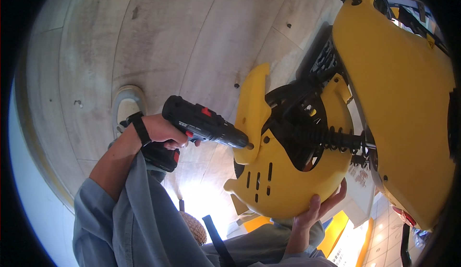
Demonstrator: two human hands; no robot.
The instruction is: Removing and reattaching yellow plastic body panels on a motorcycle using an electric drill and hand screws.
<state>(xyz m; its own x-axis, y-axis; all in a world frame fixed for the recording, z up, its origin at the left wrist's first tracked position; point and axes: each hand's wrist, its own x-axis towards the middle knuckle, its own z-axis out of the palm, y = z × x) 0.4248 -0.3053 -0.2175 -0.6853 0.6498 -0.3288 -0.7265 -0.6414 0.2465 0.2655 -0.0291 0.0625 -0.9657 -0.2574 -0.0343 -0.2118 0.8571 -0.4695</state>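
Observation:
My left hand [162, 131] is wrapped round the handle of a black-and-red cordless drill [204, 122]. Its tip meets a hole in a narrow yellow plastic piece [252, 89], which lies against a curved, slotted yellow fender [283, 195]. My right hand [313, 216] grips the lower right edge of this fender, fingers curled behind it. Inside the fender are black fork parts and a coil spring [331, 139].
A large yellow body panel [398, 99] of a vehicle, with black cables and parts, fills the right side. A tiled floor [158, 31] with small dark bits extends at upper left. My shoe [127, 103] stands by the drill; yellow-and-white items [336, 233] are at lower right.

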